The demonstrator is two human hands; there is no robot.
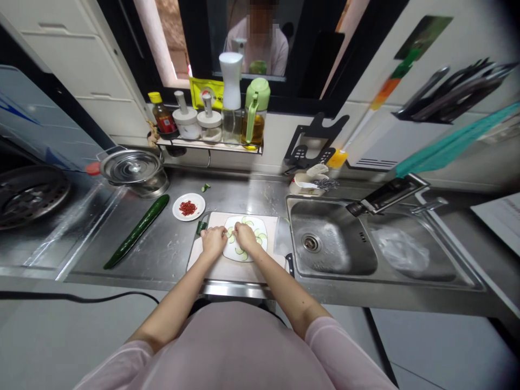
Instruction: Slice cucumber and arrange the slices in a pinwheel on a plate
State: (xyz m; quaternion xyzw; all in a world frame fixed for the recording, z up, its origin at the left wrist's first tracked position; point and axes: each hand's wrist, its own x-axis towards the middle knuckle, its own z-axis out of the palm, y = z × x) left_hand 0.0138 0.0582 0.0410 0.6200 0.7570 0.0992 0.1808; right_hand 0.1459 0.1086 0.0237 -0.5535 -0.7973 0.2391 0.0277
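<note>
My left hand and my right hand meet over a white plate that lies on a pale cutting board. Several thin cucumber slices ring the plate. Both hands have their fingers curled and pinched together above the slices; the small thing between the fingertips looks like a cucumber slice. A short green cucumber end lies at the board's left edge.
A whole cucumber lies on the steel counter to the left, beside a small dish of red chilli and a lidded pot. A knife handle sits at the board's right, next to the sink. Bottles stand on a shelf.
</note>
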